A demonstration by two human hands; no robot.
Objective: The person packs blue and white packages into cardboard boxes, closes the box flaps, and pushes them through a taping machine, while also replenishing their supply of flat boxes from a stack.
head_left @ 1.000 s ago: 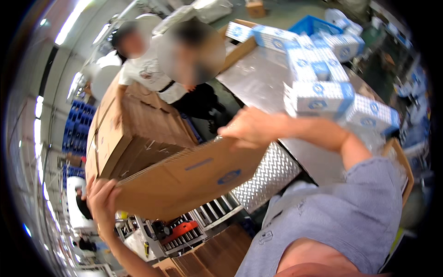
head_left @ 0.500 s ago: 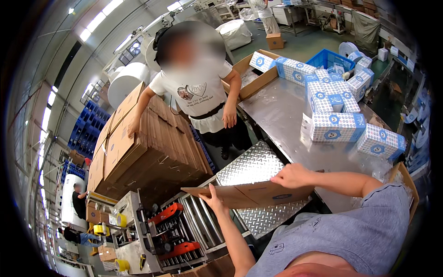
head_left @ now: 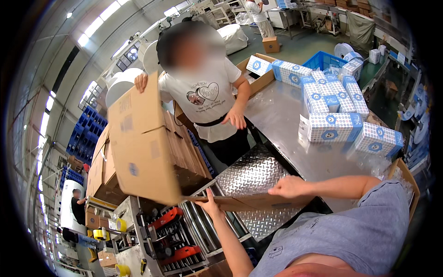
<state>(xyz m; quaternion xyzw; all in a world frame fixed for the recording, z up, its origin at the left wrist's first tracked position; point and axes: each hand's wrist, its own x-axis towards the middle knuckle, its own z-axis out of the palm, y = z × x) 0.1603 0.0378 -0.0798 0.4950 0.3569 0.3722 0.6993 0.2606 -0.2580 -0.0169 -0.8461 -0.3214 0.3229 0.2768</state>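
A folded flat cardboard box stands on edge across the metal diamond plate in front of me. My left hand grips its left end, thumb up and fingers partly hidden by the board. Closed at the upper edge, toward the right end, is my right hand; its curled fingers are partly hidden. Opposite me a person in a white T-shirt holds up another flat cardboard box with one hand. Its lower corner hangs close to my board's left end; I cannot tell whether they touch.
A tall stack of flat cardboard stands at the left. Metal rollers and a red-armed machine lie below it. Blue-and-white printed packs sit on the steel table, near an open carton and a blue crate.
The other person has lifted a flat box off the stack and swung it toward me. My right hand and my board have dropped a little; my left hand has shifted slightly left.
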